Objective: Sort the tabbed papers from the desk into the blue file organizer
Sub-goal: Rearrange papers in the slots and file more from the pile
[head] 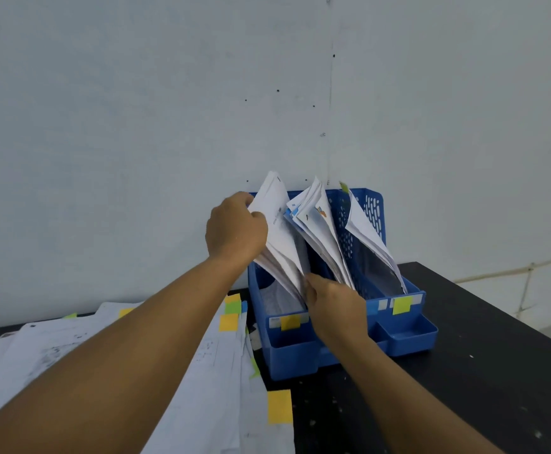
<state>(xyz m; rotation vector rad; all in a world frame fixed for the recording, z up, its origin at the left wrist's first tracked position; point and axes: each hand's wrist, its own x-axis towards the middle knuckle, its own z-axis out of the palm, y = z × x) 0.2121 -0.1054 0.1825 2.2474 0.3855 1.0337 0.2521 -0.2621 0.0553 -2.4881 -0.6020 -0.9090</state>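
Your left hand (pixel 236 229) clamps the paper stack (pixel 279 237) upright in the blue file organizer (pixel 398 335)'s left slot; your right hand (pixel 334 306) pinches its lower edge, nearer the loose papers (pixel 208 355).

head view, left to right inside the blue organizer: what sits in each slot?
In the blue file organizer: left slot, paper stack gripped by left hand, right hand at its lower edge → middle slot, blue-tabbed papers → right slot, green-tabbed papers.
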